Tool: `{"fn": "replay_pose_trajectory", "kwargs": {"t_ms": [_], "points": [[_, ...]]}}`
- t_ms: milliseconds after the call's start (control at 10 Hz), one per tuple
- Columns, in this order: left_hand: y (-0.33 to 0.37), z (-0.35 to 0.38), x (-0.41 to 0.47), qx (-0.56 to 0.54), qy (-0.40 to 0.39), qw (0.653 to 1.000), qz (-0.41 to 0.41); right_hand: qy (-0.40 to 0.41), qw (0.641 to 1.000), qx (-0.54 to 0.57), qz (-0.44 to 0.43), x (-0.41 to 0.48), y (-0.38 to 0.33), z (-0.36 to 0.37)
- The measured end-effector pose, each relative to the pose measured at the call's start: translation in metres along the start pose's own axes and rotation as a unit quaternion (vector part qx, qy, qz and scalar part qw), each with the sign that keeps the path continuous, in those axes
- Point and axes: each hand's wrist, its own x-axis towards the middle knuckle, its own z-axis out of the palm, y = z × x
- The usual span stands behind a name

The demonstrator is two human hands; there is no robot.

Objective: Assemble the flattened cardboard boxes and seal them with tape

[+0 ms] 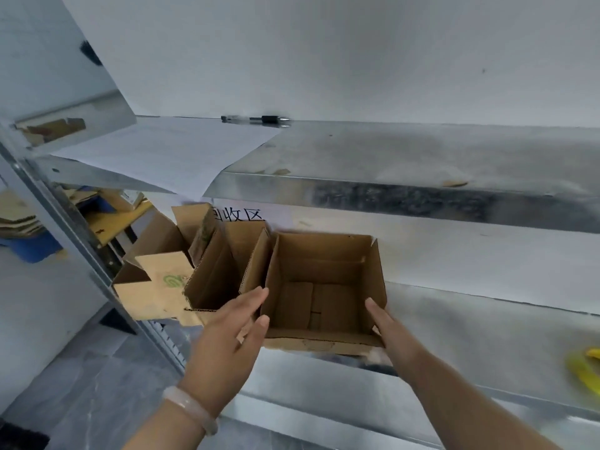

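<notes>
An assembled brown cardboard box (324, 271) stands open-topped on the lower metal shelf (454, 336), its bottom flaps folded in. My left hand (233, 329), fingers straight, lies against the box's left wall. My right hand (386, 326) presses flat against its right wall. Just left of it stand two more open cardboard boxes (220, 264) with raised flaps, one with a green logo (172, 280). No tape is in view.
An upper metal shelf (422, 177) juts out above the boxes, holding a white sheet of paper (168, 151) and a black pen (256, 119). A yellow object (584, 368) lies at the right. Flattened cardboard (107, 216) is stacked beyond the shelf post at the left.
</notes>
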Motion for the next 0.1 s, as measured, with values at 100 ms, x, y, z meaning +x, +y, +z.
{"fn": "replay_pose_trajectory", "kwargs": {"t_ms": [100], "points": [[0.0026,-0.0001,0.0068,0.081,-0.028,0.994,0.067,0.076,0.995,-0.039,-0.042,-0.0125,-0.003,-0.0083]]}}
